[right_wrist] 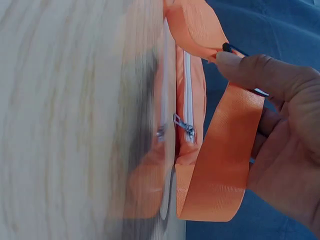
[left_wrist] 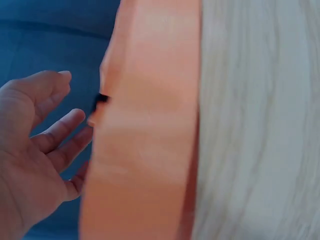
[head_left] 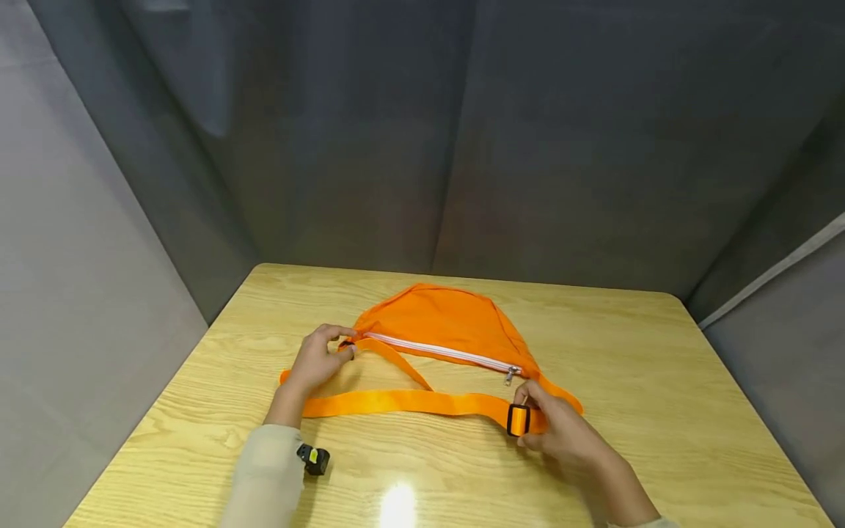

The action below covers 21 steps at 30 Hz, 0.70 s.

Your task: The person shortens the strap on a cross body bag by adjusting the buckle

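Note:
An orange waist bag lies on the table, its white zipper running along the near side with a metal zipper pull at the right end. My left hand is at the bag's left corner, beside a black buckle; in the left wrist view this hand has its fingers spread and loosely bent, holding nothing. My right hand pinches the orange strap at its black slider, thumb on one side. In the right wrist view the strap loops down below the fingers.
The bag rests on a light wood-grain table. Dark grey curtains stand behind it, and paler panels rise at both sides. A small black camera is strapped to my left wrist.

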Each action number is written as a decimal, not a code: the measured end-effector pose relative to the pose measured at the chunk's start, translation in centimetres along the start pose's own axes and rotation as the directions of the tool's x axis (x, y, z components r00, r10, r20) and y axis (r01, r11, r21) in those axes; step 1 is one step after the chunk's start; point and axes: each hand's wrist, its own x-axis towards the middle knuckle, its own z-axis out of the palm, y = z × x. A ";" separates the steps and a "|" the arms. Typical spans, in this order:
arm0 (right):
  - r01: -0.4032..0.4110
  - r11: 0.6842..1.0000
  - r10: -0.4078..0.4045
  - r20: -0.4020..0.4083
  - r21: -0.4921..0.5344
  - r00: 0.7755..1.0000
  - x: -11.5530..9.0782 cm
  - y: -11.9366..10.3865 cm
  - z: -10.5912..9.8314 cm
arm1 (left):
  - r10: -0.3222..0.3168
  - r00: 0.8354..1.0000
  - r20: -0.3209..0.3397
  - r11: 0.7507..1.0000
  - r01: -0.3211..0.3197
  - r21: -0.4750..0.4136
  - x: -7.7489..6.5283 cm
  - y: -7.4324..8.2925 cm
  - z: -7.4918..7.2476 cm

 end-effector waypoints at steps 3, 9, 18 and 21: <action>0.007 0.999 -0.007 -0.011 -0.034 1.000 0.4 0.3 -0.2 | -0.022 1.000 -0.015 1.000 0.022 0.016 0.8 -0.9 -0.1; 0.059 0.983 -0.067 -0.043 -0.173 0.997 1.0 1.6 -0.5 | -0.086 0.996 -0.013 0.996 0.086 0.008 1.6 -2.3 0.1; 0.051 0.974 -0.064 -0.056 -0.220 0.996 1.4 3.4 -0.8 | -0.107 0.992 -0.064 0.994 0.108 0.020 2.0 -3.6 0.7; 0.050 0.977 -0.061 -0.052 -0.207 0.997 1.6 3.6 -0.8 | -0.114 0.992 -0.060 0.993 0.116 0.021 2.0 -3.6 0.5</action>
